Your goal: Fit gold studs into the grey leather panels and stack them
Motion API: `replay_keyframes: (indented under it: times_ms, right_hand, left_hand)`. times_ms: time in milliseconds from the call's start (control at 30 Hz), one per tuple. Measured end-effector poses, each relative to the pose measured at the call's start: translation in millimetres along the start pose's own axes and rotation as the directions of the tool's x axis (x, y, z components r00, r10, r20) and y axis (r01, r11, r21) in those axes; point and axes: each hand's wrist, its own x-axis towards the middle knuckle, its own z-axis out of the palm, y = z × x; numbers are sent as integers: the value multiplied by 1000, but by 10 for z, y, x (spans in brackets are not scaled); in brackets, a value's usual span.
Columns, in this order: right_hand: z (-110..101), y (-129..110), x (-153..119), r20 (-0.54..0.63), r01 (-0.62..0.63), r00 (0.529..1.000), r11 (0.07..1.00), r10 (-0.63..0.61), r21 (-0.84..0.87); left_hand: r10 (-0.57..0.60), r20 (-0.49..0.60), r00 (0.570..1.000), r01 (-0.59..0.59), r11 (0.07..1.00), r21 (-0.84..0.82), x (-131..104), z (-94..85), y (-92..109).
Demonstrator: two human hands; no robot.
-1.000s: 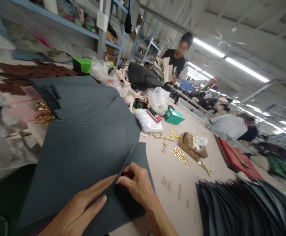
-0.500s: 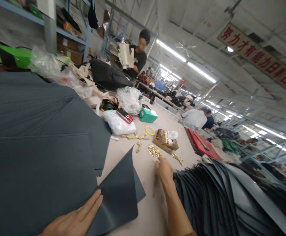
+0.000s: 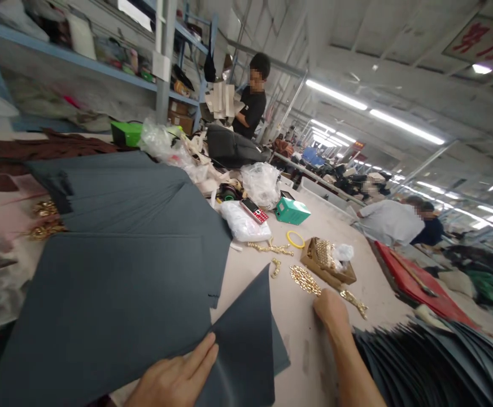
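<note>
My left hand (image 3: 182,370) lies with fingers stretched out along a dark grey leather-like sheet (image 3: 246,333), whose corner is folded up; its thumb is hidden. Beside it is a fanned stack of similar sheets (image 3: 123,282). At the near edge of a small pile of gold-coloured metal pieces (image 3: 305,280) is my right hand (image 3: 332,310), its fingers closed. Whatever they pinch is hidden. Close by lie a short gold chain piece (image 3: 275,268), another gold strip (image 3: 354,303) and an open cardboard box (image 3: 324,273) with gold chain and crumpled plastic inside.
Past the pile are a yellow ring (image 3: 296,239), a red keypad phone (image 3: 254,211) on a white plastic packet (image 3: 241,226), and a teal box (image 3: 292,211). Dark sheets (image 3: 424,367) stand packed at right, near a red board (image 3: 424,285). A person (image 3: 252,102) holds pale pieces behind.
The view has swung left, so everything sits further right in the picture. My right hand remains at the gold pile, and my left hand stays on the folded sheet.
</note>
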Motion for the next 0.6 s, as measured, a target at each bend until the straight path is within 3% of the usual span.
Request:
replay_keyframes:
  times_ms: [133,200,267,333,400,467,600]
  right_hand:
    - [-253,-62,-106,19,45,999,987,-49,153]
    - [-394,-192,-312,10,99,994,958,-106,268]
    - [-480,-412,-635,14,197,973,863,-230,464]
    - [-483,-696,-1021,58,267,907,674,-418,689]
    - [-411,-985,-1372,165,250,811,588,-562,769]
    - [-305,-1218,-1608,256,262,731,608,-632,750]
    - [-159,-1440,-1726,300,369,655,640,-693,674]
  left_hand:
    - [-49,86,995,57,994,-92,9,-234,115]
    - [-27,106,994,40,992,-123,11,-284,124]
    - [-1,102,995,14,991,-136,6,-300,113]
    - [13,76,997,-2,990,-142,-5,-306,99]
    - [26,50,998,-18,988,-155,-18,-313,90]
    - [38,31,999,-32,986,-164,-28,-320,87]
    - [46,10,999,-44,985,-168,-31,-324,86]
